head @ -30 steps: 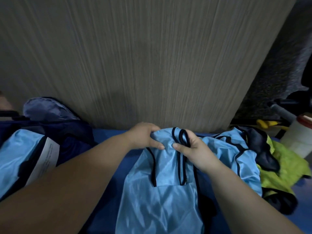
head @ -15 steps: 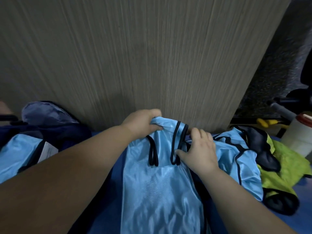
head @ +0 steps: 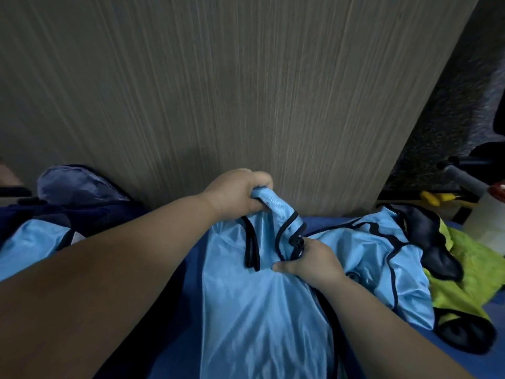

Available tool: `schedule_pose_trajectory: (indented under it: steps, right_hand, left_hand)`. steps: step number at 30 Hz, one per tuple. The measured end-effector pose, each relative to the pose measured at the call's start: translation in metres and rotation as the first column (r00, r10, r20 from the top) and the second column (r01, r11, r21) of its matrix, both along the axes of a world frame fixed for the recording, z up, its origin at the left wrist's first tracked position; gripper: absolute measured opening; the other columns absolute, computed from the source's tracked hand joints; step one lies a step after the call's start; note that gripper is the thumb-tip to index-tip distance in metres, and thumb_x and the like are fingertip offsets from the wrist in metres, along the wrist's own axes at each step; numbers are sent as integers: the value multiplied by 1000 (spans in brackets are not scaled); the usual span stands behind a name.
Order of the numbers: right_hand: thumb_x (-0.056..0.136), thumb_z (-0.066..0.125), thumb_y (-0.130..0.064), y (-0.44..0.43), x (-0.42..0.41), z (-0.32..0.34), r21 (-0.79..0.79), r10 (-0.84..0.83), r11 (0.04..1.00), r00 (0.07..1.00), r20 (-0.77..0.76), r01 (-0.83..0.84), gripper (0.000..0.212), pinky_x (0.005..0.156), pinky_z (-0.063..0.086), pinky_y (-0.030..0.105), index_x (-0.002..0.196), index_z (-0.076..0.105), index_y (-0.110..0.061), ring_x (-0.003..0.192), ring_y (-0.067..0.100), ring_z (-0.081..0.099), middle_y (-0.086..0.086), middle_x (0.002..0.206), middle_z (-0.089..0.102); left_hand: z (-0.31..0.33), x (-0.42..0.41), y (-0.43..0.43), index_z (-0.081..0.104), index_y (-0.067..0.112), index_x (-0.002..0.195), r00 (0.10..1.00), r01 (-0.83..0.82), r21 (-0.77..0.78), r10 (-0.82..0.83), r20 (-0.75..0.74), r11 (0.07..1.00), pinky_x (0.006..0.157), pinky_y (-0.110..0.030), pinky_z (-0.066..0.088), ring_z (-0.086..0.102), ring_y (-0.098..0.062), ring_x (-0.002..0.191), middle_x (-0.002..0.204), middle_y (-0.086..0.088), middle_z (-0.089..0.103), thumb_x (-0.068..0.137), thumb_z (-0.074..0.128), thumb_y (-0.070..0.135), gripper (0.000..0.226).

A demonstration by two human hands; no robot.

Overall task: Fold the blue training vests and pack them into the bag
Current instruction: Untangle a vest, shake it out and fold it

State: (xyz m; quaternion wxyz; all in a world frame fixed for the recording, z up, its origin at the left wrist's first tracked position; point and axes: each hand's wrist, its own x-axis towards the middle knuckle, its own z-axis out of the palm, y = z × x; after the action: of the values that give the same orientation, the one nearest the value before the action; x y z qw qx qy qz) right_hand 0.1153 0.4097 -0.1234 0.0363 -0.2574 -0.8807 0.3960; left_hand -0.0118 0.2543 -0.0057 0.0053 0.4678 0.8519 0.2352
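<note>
**Blue vest (head: 259,310) held at its top end by both hands, lying on the blue surface (head: 322,222).**

The left hand (head: 235,192) grips a bunched shoulder with its fingers curled round the cloth. The right hand (head: 308,258) pinches the gathered black-trimmed edge. The vest runs lengthwise toward the person, between the dark bag (head: 79,184) on the left and a heap of further vests (head: 382,255) on the right. The fabric looks thin, glossy and limp, so it is judged light, slippery and unlikely to keep a crease. The bound black edges at the shoulders probably offer the firmest hold.
</note>
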Motion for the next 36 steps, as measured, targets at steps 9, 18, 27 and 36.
schedule_pose_trajectory:
  steps: [9, 18, 27, 36]
  right_hand:
    - [84, 67, -16, 10, -13, -1, 249, -62, 958, 953, -295, 140, 30, 77, 44, 31, 113, 59, -15, 88, 22, 54, 1, 104, 47]
    - [83, 69, -16, 24, -7, 5, 349, 85, 936, 991, -107, -43, 19, 74, 38, 26, 96, 60, -26, 87, 19, 52, -3, 97, 44]
    - [78, 70, -5, 26, 17, 11, 335, 162, 933, 984, -73, -129, 36, 88, 42, 22, 106, 67, -29, 91, 15, 55, -5, 106, 43]
    - [83, 64, -1, 25, 34, 22, 275, 148, 956, 977, -155, -101, 37, 79, 44, 27, 96, 57, -35, 87, 16, 54, -2, 110, 43]
  left_hand:
    - [5, 9, -7, 56, 41, 77, 982, -39, -15, 36, -186, 999, 84, -28, 32, 44, -14, 97, 97, 10, 47, 74, 71, 28, 20]
    - [-70, 68, -37, 68, 45, 96, 995, -55, -58, 50, -91, 997, 83, -28, 38, 45, -4, 81, 72, 12, 60, 70, 43, 80, 51]
    - [-106, 125, -54, 29, 47, 146, 1000, -13, -251, 12, -7, 968, 91, -32, 44, 53, -13, 110, 121, 12, 56, 93, 23, 63, 55]
    - [-105, 149, -51, 16, 46, 151, 1000, 6, -290, -3, 11, 957, 108, -32, 34, 39, -12, 133, 150, 18, 35, 99, 22, 59, 54]
